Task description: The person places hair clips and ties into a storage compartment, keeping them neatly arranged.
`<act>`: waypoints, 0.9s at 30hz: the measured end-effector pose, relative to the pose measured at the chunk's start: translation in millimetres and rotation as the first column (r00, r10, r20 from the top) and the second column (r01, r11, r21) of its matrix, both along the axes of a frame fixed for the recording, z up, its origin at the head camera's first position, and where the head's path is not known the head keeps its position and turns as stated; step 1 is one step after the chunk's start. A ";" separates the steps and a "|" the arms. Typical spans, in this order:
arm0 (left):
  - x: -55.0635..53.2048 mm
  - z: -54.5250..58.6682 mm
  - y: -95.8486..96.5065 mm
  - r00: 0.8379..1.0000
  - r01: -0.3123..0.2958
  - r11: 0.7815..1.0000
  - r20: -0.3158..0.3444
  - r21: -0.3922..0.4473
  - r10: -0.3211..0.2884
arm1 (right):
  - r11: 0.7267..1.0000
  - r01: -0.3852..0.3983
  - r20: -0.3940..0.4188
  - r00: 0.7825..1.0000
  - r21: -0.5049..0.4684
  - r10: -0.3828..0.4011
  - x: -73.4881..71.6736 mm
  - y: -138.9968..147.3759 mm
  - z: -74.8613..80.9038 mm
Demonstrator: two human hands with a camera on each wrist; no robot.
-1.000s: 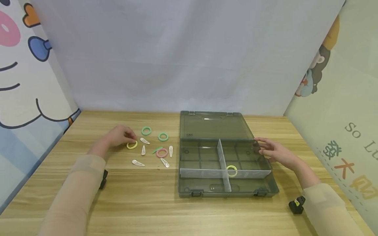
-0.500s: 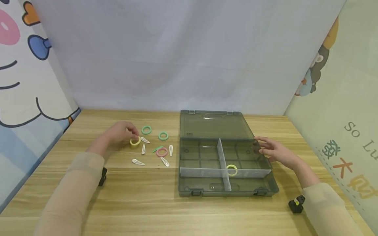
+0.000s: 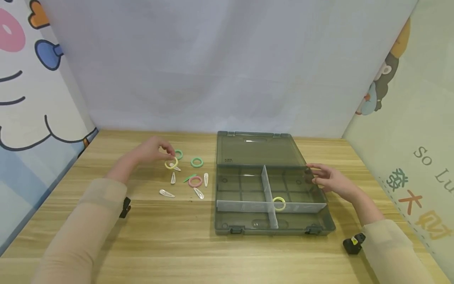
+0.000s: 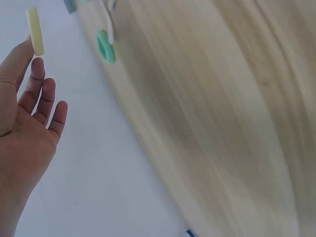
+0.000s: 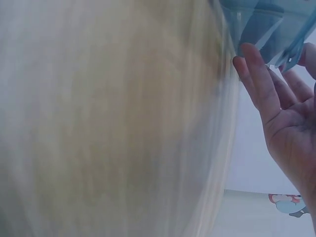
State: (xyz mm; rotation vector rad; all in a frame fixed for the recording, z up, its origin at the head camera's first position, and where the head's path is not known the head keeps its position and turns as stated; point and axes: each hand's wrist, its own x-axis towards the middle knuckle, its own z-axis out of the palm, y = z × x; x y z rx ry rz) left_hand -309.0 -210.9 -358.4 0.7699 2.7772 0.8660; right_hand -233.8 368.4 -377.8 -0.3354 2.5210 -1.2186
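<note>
My left hand (image 3: 154,150) pinches a yellow hair tie (image 3: 167,167) between thumb and fingertips; the left wrist view shows this hair tie (image 4: 34,30) edge-on, raised at the fingertips. In the head view it overlaps a green hair tie (image 3: 182,154) and a white snap clip. Another green hair tie (image 3: 197,167) and a pink one (image 3: 195,186) lie close by. My right hand (image 3: 335,183) touches the right side of the grey see-through box (image 3: 255,232), its fingers extended along the wall (image 5: 266,29). A second yellow hair tie (image 3: 284,204) leans at the box's divider.
Several white snap clips (image 3: 166,193) and a thin green strip (image 3: 189,178) are scattered left of the box. The box's lid (image 3: 255,150) lies folded back behind it. Pale dividers (image 3: 234,206) split the inside. A white cloth (image 3: 227,79) hangs behind the table.
My left hand has carried the yellow hair tie up off the table, rightward and away from me, past a snap clip. My right hand has stayed at the box.
</note>
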 end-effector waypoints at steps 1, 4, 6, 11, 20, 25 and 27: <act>0.1 2.6 2.4 1.000 0.010 1.000 -0.009 0.001 -0.010 | 1.000 0.001 0.003 1.000 -0.004 -0.001 -0.4 0.1 0.2; 0.9 10.8 10.4 0.999 0.030 0.999 -0.025 -0.012 -0.031 | 1.000 0.000 0.012 1.000 -0.016 0.000 -1.9 1.4 -0.1; 1.3 15.4 15.6 0.998 0.046 0.999 -0.043 -0.022 -0.047 | 1.000 -0.004 0.012 1.000 -0.017 0.004 -2.4 2.1 -0.3; 2.3 30.4 30.3 0.993 0.094 0.995 -0.064 -0.023 -0.095 | 1.000 -0.008 0.018 1.000 -0.013 0.008 -3.0 2.2 0.5; 6.0 59.8 56.4 0.984 0.153 0.988 -0.093 -0.022 -0.155 | 0.999 -0.012 0.063 0.998 -0.032 0.014 -2.8 3.6 1.6; 6.9 73.3 70.4 0.973 0.198 0.980 -0.121 -0.025 -0.199 | 1.000 -0.016 0.069 0.997 -0.020 0.018 -2.2 2.8 3.7; 8.5 80.3 76.3 0.971 0.204 0.979 -0.126 -0.022 -0.205 | 1.000 -0.021 0.069 0.997 -0.015 0.022 -2.3 2.4 4.3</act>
